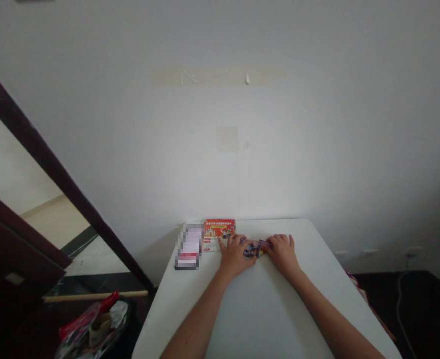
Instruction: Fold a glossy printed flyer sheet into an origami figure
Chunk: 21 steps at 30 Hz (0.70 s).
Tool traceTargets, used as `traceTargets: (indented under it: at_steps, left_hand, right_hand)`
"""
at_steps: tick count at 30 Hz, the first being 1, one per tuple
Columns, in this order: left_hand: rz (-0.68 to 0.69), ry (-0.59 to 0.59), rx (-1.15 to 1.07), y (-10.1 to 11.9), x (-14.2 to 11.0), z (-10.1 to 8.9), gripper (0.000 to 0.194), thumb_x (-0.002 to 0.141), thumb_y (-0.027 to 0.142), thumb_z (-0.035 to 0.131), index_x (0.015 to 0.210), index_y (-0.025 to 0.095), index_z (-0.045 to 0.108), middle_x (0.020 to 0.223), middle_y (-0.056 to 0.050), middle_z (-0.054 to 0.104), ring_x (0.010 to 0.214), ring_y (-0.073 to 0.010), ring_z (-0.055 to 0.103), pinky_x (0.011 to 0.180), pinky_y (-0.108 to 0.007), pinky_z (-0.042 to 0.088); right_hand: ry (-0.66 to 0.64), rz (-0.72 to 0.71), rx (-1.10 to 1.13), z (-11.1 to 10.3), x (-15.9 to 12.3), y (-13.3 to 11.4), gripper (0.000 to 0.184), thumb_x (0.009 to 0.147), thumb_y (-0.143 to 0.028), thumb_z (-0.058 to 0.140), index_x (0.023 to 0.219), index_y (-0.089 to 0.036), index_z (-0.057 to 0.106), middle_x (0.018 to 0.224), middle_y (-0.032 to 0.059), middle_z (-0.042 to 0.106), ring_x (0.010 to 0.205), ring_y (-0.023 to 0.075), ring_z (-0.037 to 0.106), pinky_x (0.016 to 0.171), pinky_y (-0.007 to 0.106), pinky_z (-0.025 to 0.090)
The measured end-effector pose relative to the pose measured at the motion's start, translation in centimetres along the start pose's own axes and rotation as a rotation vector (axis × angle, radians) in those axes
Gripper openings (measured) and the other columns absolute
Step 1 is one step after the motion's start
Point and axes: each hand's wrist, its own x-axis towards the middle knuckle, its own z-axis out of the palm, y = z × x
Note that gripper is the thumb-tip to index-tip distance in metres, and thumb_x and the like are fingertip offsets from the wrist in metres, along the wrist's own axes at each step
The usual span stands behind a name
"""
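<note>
A small printed piece (256,248), dark with blue, purple and yellow patches, perhaps paper or card, lies on the white table between my hands. My left hand (236,255) presses its fingers onto the left part. At the right end, the bent fingers of my right hand (283,253) grip the edge. Both hands cover much of the piece, so its full shape is hidden. Just behind my left hand is a red, orange and white printed leaflet (220,228), lying flat; my left thumb reaches over its lower right part.
A phone-like slab (189,247), blurred into blocks, lies left of the leaflet. The white table (268,309) meets a pale wall (298,149) at its far edge. On the floor at lower left stands a dark bin (124,326) with crumpled wrappers. A cable (399,304) hangs at right.
</note>
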Motion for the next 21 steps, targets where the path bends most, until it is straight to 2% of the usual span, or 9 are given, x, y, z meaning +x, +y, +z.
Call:
traceTargets:
  at_steps: [11, 21]
  left_hand:
    - [0.010, 0.029, 0.011, -0.08, -0.09, 0.33, 0.039, 0.077, 0.049, 0.071, 0.115, 0.042, 0.063, 0.129, 0.001, 0.058, 0.128, -0.0315, 0.041, 0.109, -0.079, -0.002]
    - [0.027, 0.030, -0.014, -0.35, -0.08, 0.31, 0.037, 0.080, 0.053, 0.068, 0.115, 0.042, 0.064, 0.128, 0.001, 0.058, 0.129, -0.0315, 0.040, 0.110, -0.078, -0.002]
  right_hand:
    - [-0.034, 0.036, -0.069, -0.44, 0.30, -0.97, 0.021, 0.094, -0.042, 0.052, 0.094, -0.026, 0.065, 0.096, 0.0069, 0.067, 0.105, 0.0289, 0.054, 0.109, 0.073, 0.015]
    - [-0.126, 0.099, -0.056, -0.55, 0.83, -1.04, 0.023, 0.093, -0.044, 0.053, 0.095, -0.024, 0.065, 0.100, 0.0088, 0.068, 0.109, 0.0311, 0.053, 0.105, 0.076, 0.015]
